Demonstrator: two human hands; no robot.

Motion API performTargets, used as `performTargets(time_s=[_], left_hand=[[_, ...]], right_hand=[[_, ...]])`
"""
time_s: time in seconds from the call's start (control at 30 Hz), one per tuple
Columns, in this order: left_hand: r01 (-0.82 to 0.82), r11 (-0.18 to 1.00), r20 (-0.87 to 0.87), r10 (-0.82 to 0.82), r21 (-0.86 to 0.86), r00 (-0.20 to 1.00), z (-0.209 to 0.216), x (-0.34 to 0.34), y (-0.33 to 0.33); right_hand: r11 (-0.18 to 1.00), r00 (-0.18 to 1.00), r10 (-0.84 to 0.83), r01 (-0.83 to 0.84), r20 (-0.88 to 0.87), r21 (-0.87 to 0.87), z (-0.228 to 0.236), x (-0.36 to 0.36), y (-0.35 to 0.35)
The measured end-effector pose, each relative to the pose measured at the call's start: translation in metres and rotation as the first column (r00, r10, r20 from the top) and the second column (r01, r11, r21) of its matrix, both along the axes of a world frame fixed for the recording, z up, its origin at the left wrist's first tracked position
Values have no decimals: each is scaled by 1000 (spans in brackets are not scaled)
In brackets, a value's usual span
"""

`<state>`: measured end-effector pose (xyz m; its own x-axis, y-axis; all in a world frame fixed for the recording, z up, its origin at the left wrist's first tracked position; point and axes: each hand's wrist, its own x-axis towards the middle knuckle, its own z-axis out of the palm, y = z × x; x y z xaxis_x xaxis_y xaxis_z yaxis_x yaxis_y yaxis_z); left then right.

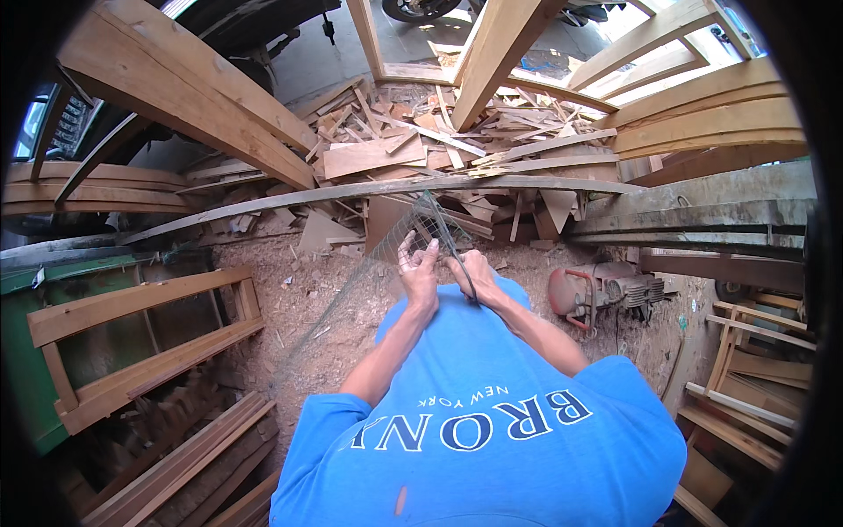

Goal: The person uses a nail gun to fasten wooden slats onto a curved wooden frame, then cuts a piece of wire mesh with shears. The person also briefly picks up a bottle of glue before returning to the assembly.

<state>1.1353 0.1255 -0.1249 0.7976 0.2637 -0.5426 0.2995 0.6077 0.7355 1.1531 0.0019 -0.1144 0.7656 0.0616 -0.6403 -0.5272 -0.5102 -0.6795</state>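
In front of my chest is a piece of wire mesh (425, 220) with a thin dark strip along its right edge. A see-through stretch of the mesh trails down to the left toward the sawdust. My right hand (476, 276) is closed, its fingers curled in at the strip, whose lower end hangs past the knuckles. Against the mesh, to the left, my left hand (420, 274) is raised with its thumb and fingers apart. Some of its fingertips lie near the mesh; whether they touch it is unclear.
A heap of wood offcuts (378, 158) lies ahead behind a long curved board (386, 185). A dusty red-framed machine (606, 292) sits to the right. Wooden frames (145, 303) and stacked planks (189, 457) line the left; more timber leans at right. Sawdust covers the ground.
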Motion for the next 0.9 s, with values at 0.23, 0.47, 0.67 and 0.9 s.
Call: performTargets(time_s=[0.23, 0.47, 0.67, 0.9], left_hand=[[54, 998, 69, -55, 18, 996, -6, -5, 2], [79, 992, 112, -90, 95, 990, 2, -2, 2], [-7, 999, 216, 17, -46, 976, 12, 23, 0], [-9, 982, 9, 11, -191, 1000, 28, 16, -4]], right_hand=[[997, 997, 77, -77, -4, -6, 2, -3, -5], [992, 992, 88, -79, 95, -101, 6, -5, -26], [998, 995, 52, -50, 85, -24, 6, -12, -19], [996, 993, -69, 64, 92, 53, 19, -1, -16]])
